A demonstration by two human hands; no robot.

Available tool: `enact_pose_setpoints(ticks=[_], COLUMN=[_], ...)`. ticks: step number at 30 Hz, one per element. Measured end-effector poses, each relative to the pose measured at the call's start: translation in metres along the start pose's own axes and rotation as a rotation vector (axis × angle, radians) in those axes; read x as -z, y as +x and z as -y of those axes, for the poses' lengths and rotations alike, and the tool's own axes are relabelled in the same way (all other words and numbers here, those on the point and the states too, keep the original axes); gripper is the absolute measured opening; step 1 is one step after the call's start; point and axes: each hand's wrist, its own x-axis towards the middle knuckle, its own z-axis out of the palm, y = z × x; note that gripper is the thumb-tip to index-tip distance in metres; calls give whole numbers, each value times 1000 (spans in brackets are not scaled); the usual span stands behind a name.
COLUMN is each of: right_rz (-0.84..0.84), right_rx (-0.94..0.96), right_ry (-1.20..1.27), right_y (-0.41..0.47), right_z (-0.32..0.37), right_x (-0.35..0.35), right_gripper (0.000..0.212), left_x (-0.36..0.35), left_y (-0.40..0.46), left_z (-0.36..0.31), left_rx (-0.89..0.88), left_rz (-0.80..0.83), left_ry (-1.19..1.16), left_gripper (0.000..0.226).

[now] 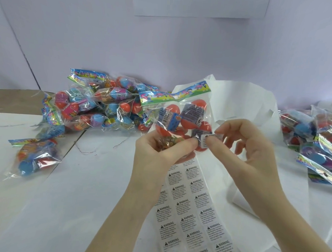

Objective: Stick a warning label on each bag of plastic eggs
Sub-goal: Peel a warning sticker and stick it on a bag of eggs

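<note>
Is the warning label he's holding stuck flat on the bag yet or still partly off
Partly off. The warning label is pinched by the right hand at the edge of the bag; its right end stands free.

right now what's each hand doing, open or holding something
Left hand: fingers curled round the bottom of the bag of plastic eggs, holding it up.
Right hand: thumb and forefinger pinch a warning label against the bag.

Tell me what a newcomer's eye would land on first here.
First, the two hands at centre: the left hand holds up a bag of orange eggs while the right hand pinches a warning label against it. Next, the label sheet below, and the colourful pile of bags at back left.
</note>
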Motion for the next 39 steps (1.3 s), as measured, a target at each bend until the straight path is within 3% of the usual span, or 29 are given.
enact_pose_setpoints(ticks=[9,13,16,22,25,30,35,39], right_rz=[-9,-20,-37,-128,-67,120,63,41], right_rx=[8,6,-4,-144,-231,-236,-312,-236], right_ry=[-68,-64,-31,183,233,374,472,409], right_y=[-1,-1,-2,3,5,-2,-2,-3], right_z=[1,3,4,4,5,8,4,6], right_x=[-1,-2,-3,1,1,-8,-8,-10], right_gripper=[12,12,13,43,55,23,36,33], left_x=[-2,-3,-4,-1,-1,-5,-8,-9], left_y=[-3,-3,-2,0,0,-4,-5,-4], left_z=[-3,-1,-1,-3,-2,-2,1,1], left_rx=[-30,-50,-48,0,12,28,56,56], left_rz=[28,-51,-84,-58,-22,26,29,18], left_ry=[53,101,39,-85,-92,-85,-105,-127], left_gripper=[14,37,31,26,18,9,12,12])
